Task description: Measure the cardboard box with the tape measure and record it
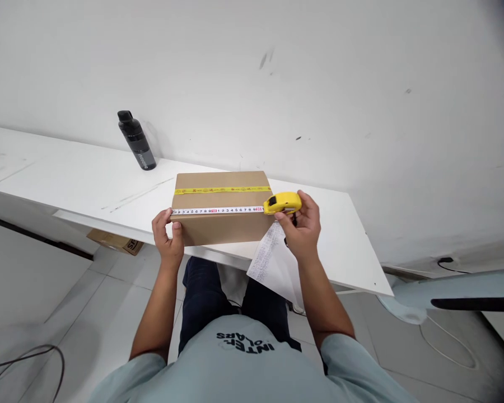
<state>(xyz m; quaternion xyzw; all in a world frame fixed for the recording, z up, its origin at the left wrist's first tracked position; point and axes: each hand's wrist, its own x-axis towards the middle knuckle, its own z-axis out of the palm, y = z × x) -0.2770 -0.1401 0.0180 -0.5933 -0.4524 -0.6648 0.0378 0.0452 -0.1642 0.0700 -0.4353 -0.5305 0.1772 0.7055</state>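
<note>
A brown cardboard box (pixel 224 229) rests on the white table, with a strip of yellow printed packing tape (pixel 222 190) along its top. Across the top near the front edge lies the pulled-out blade of a tape measure (pixel 293 201), numbers facing up. The yellow case sits at the box's right edge, with my right hand (pixel 306 230) closed around it. At the left front corner, my left hand (pixel 168 238) pinches the blade's end against the box. A sheet of paper with writing (pixel 271 263) hangs over the table's front edge, partly behind my right hand.
A dark drink bottle (pixel 137 141) stands on the white table (pixel 79 173) to the left, near the wall. Below, another cardboard box (pixel 115 242) lies on the floor. Cables (pixel 46 348) run across the floor at left. A pale blue chair-like object (pixel 420 296) is at right.
</note>
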